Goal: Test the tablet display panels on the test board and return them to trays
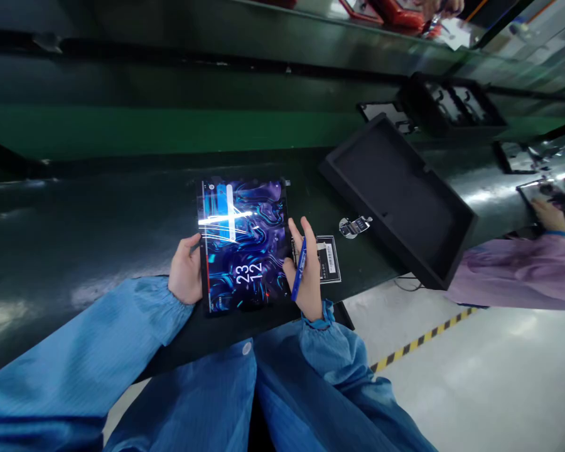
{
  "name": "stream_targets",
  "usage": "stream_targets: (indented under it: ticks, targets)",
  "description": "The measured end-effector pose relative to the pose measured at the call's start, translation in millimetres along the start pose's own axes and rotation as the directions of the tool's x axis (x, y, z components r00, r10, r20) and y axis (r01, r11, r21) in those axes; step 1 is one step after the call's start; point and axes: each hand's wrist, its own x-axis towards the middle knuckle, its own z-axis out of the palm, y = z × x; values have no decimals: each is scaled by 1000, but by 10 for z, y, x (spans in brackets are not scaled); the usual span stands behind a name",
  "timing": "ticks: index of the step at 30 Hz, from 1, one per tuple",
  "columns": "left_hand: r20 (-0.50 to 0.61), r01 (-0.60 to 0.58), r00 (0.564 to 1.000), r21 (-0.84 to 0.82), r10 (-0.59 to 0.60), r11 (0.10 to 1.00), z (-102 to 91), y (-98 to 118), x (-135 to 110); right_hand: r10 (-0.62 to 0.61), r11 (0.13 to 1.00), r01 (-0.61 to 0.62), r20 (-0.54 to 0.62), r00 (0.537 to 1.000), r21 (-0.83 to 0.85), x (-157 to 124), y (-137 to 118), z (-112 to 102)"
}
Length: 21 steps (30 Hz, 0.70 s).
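- Head view: a lit tablet [242, 245] is held between both grips, over the dark worktop [98, 220].
- The left grip [184, 273] is closed on the tablet's left edge.
- The right grip [307, 273] is closed on the right edge, and a blue pen [299, 270] is held between its fingers.
- Just right of the right grip a label card [330, 257] is seen, and farther right a black tray [395, 194].

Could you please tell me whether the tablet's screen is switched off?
No, the tablet shows a lit blue wallpaper with white digits on it.
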Motion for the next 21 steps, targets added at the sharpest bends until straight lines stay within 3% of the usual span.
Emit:
stream_targets:
  ticks: [4,8,14,17,19,21]
  targets:
    - [43,55,998,-29,-54,998,28,10,-24,-10,1000,10,-10,1000,2,25,14,40]
    - [34,65,997,-45,-63,997,13,-5,-14,-44,995,44,1,999,88,10,21,30]
    - [33,33,999,-53,-31,998,-9,-47,-5,-72,994,76,-50,996,84,-14,23,-28]
    - [24,10,1000,-53,-8,999,-7,-54,-6,-75,992,88,-142,987,89,189,6,-180]
    - [2,-7,1000,-55,7,998,-1,-61,-9,-84,996,81,-187,979,-22,429,1,-317]
    - [-4,-25,1000,-46,25,999,0,-77,-11,-107,975,72,-157,982,-209,692,4,-446]
